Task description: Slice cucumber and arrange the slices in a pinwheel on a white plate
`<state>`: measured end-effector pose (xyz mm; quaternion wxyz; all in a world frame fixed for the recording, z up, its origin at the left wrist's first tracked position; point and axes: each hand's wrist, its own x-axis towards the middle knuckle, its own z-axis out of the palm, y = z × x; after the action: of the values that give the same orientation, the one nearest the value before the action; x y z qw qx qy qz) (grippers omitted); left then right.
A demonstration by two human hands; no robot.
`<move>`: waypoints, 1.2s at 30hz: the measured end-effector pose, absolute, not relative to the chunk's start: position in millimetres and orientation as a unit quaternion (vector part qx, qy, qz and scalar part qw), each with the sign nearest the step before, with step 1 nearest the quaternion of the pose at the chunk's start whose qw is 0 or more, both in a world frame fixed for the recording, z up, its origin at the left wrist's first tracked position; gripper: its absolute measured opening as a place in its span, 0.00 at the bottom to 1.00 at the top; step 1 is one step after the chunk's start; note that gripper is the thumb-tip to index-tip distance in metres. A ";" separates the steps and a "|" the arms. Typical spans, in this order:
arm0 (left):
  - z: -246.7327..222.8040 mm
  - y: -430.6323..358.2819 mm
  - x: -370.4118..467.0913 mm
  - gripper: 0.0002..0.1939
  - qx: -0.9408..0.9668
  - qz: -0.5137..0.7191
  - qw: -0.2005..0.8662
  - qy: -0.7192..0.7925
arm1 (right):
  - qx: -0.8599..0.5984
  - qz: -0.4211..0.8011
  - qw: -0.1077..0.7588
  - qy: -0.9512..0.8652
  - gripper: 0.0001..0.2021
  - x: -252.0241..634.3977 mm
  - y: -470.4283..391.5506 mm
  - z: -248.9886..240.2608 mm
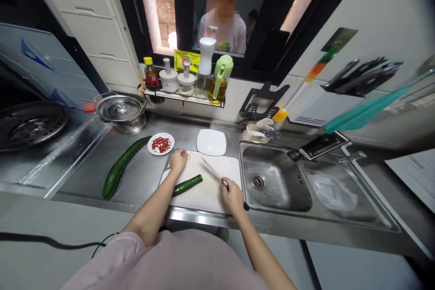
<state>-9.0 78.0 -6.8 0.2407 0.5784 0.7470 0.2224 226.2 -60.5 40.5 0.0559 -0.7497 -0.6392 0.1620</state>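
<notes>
A white cutting board (pixel 210 197) lies at the counter's front edge. My right hand (pixel 233 195) is closed round the dark handle of a knife (pixel 211 167), whose blade points up and left over the board. At the board's upper left, my left hand (pixel 178 160) has its fingers bent together beside a small pale piece (pixel 188 157); whether it holds that piece is unclear. A cut length of cucumber (pixel 187 185) rests on the board, partly hidden by my left forearm. Further left, a long whole cucumber (pixel 123 167) lies on the steel counter.
Behind the board are a plate of chopped red pieces (pixel 161 144) and a white square plate (pixel 211 142). The sink (pixel 272 181) adjoins it on the right. A lidded steel pot (pixel 122 113) stands back left, below a rack of condiments (pixel 186 95).
</notes>
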 end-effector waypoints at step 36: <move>-29.2 -23.7 1.4 0.17 0.834 0.213 0.166 0.482 | -0.678 0.238 -0.089 -0.690 0.13 179.3 -57.8 53.9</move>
<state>1.4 -23.7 -29.2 0.1657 0.8335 0.4823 0.2126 179.3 -57.8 53.9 -0.0895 -0.6777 -0.6899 0.2382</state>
